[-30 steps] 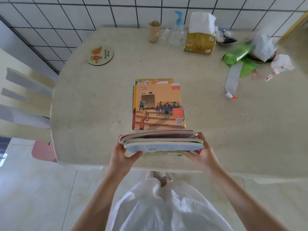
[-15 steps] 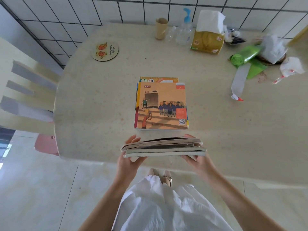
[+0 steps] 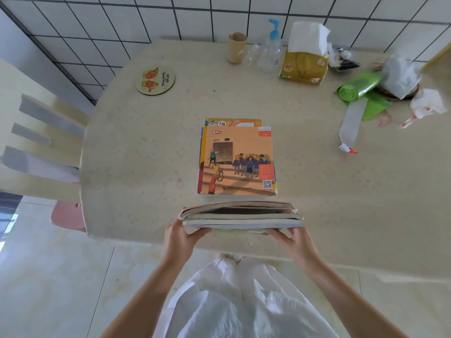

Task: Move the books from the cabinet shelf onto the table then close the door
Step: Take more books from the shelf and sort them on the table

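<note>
Gripping a bundle of books [image 3: 240, 217] from both ends, the left hand [image 3: 179, 236] and right hand [image 3: 294, 240] hover at six o'clock of the stack [image 3: 236, 159] on the tabletop [image 3: 146, 147].

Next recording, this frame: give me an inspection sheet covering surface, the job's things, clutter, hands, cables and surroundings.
Surface: beige speckled table with a rounded edge, set against the tiled wall.
Job's things: flat stack of books with an orange illustrated cover on top lies mid-table; second bundle of worn books held over the near edge. Cabinet and door not in view.
Clutter: round cartoon coaster, tan cup, clear pump bottle with blue top, yellow tissue pack, green roll of bags, crumpled plastic wrappers.
Hands: left hand and right hand each grip an end of the bundle.
Cables: nothing seen.
Surroundings: white tiled wall, cream slatted chair, glossy floor tiles.
</note>
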The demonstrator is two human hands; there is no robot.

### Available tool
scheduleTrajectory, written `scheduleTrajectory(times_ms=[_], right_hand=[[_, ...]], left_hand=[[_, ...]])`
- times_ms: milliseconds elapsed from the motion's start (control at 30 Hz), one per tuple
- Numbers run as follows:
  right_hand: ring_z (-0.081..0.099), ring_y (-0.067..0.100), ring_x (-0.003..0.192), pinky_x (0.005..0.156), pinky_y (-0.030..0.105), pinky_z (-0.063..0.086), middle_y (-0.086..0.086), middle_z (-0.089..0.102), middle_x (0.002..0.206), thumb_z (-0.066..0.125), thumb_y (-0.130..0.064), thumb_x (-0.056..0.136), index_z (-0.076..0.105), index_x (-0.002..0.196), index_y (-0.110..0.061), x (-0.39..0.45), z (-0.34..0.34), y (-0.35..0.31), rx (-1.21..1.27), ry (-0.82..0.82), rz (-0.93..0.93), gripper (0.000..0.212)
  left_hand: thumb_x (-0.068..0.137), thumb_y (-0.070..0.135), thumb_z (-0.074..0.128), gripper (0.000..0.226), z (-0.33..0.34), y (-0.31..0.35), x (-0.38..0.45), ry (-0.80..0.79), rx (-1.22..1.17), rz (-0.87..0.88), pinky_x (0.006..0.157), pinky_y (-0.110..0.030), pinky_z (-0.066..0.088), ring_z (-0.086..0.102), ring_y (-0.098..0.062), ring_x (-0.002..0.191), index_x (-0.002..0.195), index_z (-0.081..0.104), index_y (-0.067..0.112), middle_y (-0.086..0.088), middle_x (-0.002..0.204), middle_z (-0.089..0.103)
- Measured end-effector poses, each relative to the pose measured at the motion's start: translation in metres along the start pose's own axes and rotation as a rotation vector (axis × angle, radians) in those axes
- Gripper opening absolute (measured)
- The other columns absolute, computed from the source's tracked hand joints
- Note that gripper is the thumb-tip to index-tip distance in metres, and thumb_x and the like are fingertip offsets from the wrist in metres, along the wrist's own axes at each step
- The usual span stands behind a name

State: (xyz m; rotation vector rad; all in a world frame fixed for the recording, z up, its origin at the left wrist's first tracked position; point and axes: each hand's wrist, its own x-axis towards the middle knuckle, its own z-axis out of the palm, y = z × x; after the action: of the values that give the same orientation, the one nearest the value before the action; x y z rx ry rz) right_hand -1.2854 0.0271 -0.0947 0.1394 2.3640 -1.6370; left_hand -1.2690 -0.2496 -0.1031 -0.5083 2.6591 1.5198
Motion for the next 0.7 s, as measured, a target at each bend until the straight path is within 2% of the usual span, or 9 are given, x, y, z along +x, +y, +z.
scheduleTrajectory(times_ms=[67,133,233,300,400,467,567,700], right_hand=[[0.061,-0.01,0.1,0.087,0.013,0.044,-0.034,0.067,0.102,0.074,-0.012,0.08,0.06,0.108,-0.028,0.0,0.001,-0.001,0.002,0.008,0.021,0.035],[0.062,-0.009,0.099,0.086,0.018,0.045,-0.033,0.068,0.1,0.071,-0.002,0.082,0.059,0.111,-0.023,0.002,-0.001,-0.004,0.033,0.007,0.055,0.038],[0.067,0.006,0.102,0.088,0.026,0.052,-0.016,0.071,0.106,0.066,0.001,0.086,0.057,0.114,-0.027,0.008,-0.012,-0.02,0.073,-0.008,0.047,0.041],[0.069,0.011,0.098,0.086,0.033,0.055,-0.01,0.072,0.104,0.064,-0.002,0.088,0.058,0.109,-0.028,0.016,-0.019,-0.036,0.104,-0.022,0.045,0.034],[0.07,0.009,0.089,0.082,0.036,0.056,-0.014,0.072,0.099,0.063,-0.01,0.09,0.06,0.104,-0.025,0.033,-0.028,-0.058,0.155,-0.006,0.046,0.021],[0.071,0.012,0.091,0.083,0.041,0.056,-0.013,0.072,0.099,0.063,-0.019,0.091,0.061,0.105,-0.029,0.048,-0.033,-0.07,0.171,0.004,0.078,0.017],[0.071,0.019,0.093,0.084,0.05,0.056,-0.003,0.072,0.104,0.064,-0.038,0.087,0.061,0.105,-0.032,0.081,-0.037,-0.083,0.148,-0.005,0.17,0.019],[0.071,0.022,0.087,0.08,0.051,0.058,0.005,0.07,0.104,0.061,-0.028,0.092,0.061,0.1,-0.025,0.133,-0.033,-0.094,0.144,0.0,0.354,0.009]], left_hand=[[0.061,0.04,0.086,0.048,-0.002,0.005,0.002,-0.021,-0.014,-0.009,0.078,-0.037,0.056,0.066,-0.003,0.083,0.103,0.067,0.025,0.02,0.084,0.069],[0.064,0.022,0.089,0.046,-0.003,0.011,0.003,-0.044,-0.049,-0.018,0.08,-0.036,0.056,0.066,0.005,0.087,0.101,0.064,0.032,0.02,0.087,0.072],[0.065,0.008,0.087,0.045,-0.006,0.021,0.012,-0.079,-0.141,-0.029,0.082,-0.032,0.055,0.07,-0.006,0.092,0.098,0.064,0.03,0.013,0.094,0.074],[0.065,0.004,0.086,0.04,-0.008,0.032,0.022,-0.07,-0.193,-0.051,0.08,-0.032,0.057,0.071,-0.01,0.087,0.093,0.064,0.024,0.007,0.091,0.074],[0.068,0.003,0.083,0.037,-0.008,0.053,0.042,-0.067,-0.262,-0.09,0.067,-0.025,0.057,0.071,-0.011,0.074,0.092,0.064,0.023,0.005,0.079,0.075],[0.073,0.006,0.081,0.031,-0.008,0.07,0.058,-0.063,-0.28,-0.092,0.058,-0.019,0.052,0.067,-0.006,0.064,0.096,0.065,0.02,0.008,0.071,0.073],[0.078,0.014,0.078,0.026,-0.007,0.092,0.088,-0.089,-0.299,-0.169,0.053,-0.022,0.055,0.07,-0.005,0.061,0.099,0.064,0.02,0.007,0.073,0.074],[0.078,0.024,0.078,0.025,-0.001,0.1,0.131,-0.142,-0.237,-0.311,0.065,-0.033,0.058,0.071,-0.014,0.07,0.099,0.063,0.02,-0.001,0.085,0.074]])
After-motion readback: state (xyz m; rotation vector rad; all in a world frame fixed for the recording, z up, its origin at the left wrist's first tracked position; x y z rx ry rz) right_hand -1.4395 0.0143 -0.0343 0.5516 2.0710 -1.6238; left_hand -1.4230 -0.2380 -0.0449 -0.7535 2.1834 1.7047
